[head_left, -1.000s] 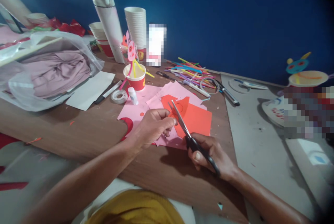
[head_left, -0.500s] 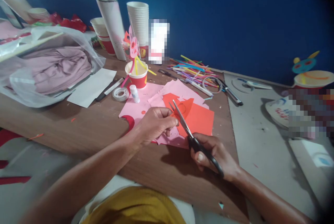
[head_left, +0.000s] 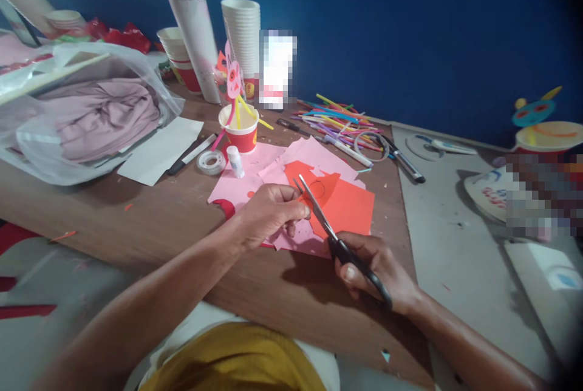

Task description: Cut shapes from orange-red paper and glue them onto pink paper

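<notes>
My right hand (head_left: 371,266) is closed round the black handles of a pair of scissors (head_left: 324,219), whose blades point up and to the left, slightly apart. Between thumb and fingers, my left hand (head_left: 273,212) pinches a small piece of orange paper (head_left: 319,192) with a circle drawn on it. The scissor blades lie at this piece, close to my left fingertips. Below it rests a larger orange sheet (head_left: 350,212), on top of pink paper (head_left: 303,157) with torn or cut edges.
Behind the paper stand a paper cup (head_left: 241,139) with a pink paper figure, a glue stick (head_left: 235,162) and a tape roll (head_left: 211,162). Pipe cleaners (head_left: 337,118) and markers (head_left: 407,162) lie farther back. A plastic bag (head_left: 95,118) is at left, stacked cups (head_left: 241,39) near the wall.
The scissor tips have shifted very slightly up and left at the orange piece. Both hands keep their grips; the whole view has moved a little.
</notes>
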A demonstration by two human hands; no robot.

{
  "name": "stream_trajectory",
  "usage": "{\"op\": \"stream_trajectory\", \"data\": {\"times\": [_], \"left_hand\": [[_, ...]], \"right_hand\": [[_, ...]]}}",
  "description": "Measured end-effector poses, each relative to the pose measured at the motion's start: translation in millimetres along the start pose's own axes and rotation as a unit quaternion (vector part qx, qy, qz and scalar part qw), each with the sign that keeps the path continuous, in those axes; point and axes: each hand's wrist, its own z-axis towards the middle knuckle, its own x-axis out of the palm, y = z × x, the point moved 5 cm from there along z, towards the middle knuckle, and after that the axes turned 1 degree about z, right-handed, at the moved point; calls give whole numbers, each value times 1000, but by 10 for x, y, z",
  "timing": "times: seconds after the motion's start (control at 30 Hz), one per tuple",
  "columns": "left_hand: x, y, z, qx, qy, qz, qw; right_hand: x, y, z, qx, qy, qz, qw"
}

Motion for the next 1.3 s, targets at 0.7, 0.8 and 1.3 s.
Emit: {"op": "stream_trajectory", "data": {"times": [0.7,0.8,1.3], "left_hand": [[68,-33,4,-20,89,-91,992],[71,-29,5,-22,93,-88,991],[68,-4,-6,-23,90,-90,992]], "right_hand": [[-20,12,0,-4,47,12,999],[-42,40,0,1,47,2,999],[-63,35,-5,14,19,4,1000]]}}
